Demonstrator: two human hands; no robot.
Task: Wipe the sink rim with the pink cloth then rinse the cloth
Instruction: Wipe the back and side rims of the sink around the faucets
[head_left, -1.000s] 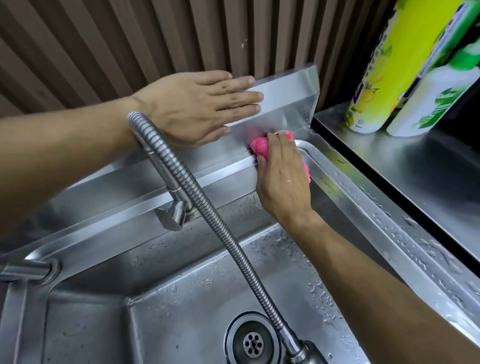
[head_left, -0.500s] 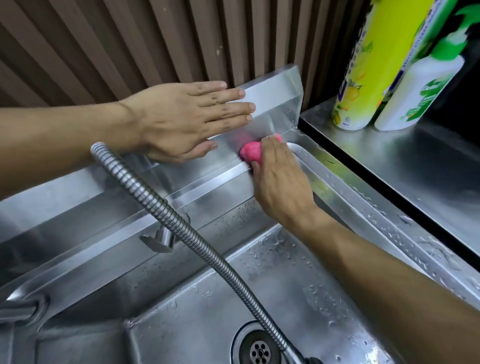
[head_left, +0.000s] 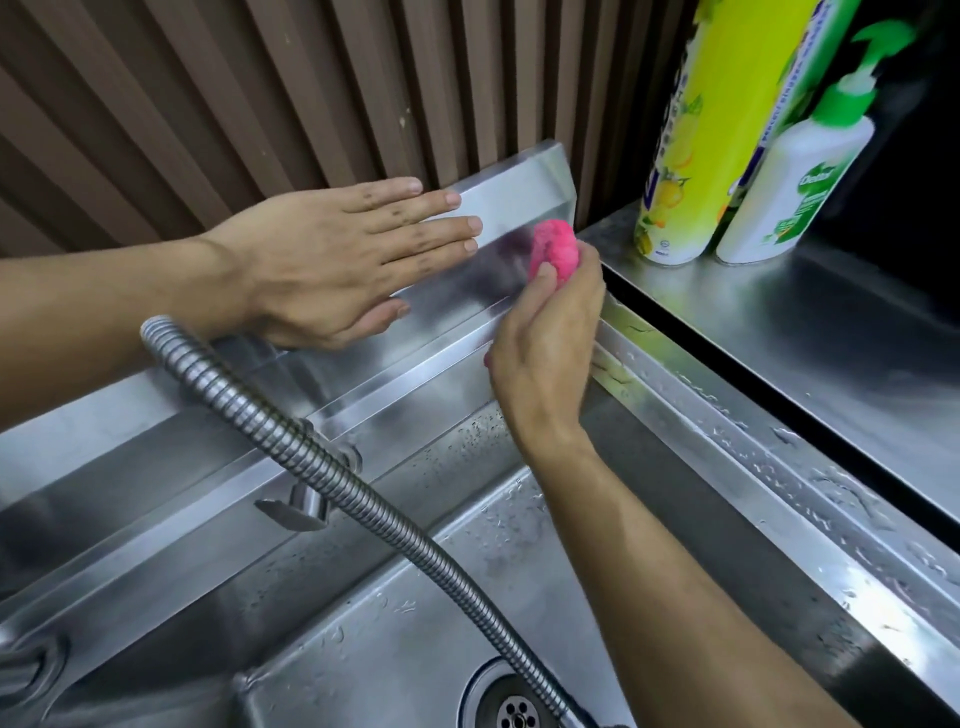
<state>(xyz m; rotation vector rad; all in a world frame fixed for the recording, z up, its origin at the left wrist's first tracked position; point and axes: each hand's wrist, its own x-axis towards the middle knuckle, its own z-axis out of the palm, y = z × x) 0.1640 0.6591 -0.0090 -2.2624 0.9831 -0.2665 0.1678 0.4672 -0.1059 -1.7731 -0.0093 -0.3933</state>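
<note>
Lifted off the steel sink rim, pink cloth faces slatted wall.

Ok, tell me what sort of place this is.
Most likely a kitchen wash area. A stainless steel sink with a round drain and a ribbed metal faucet hose fills the view, and a yellow lemon-print bottle stands beside a white pump bottle with a green top on the steel counter.

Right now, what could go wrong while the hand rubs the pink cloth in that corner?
The right hand grips the bunched pink cloth close to the tall yellow bottle and white pump bottle; a wide swipe might topple them. The flat left hand could slip on the shiny steel back ledge.
</note>
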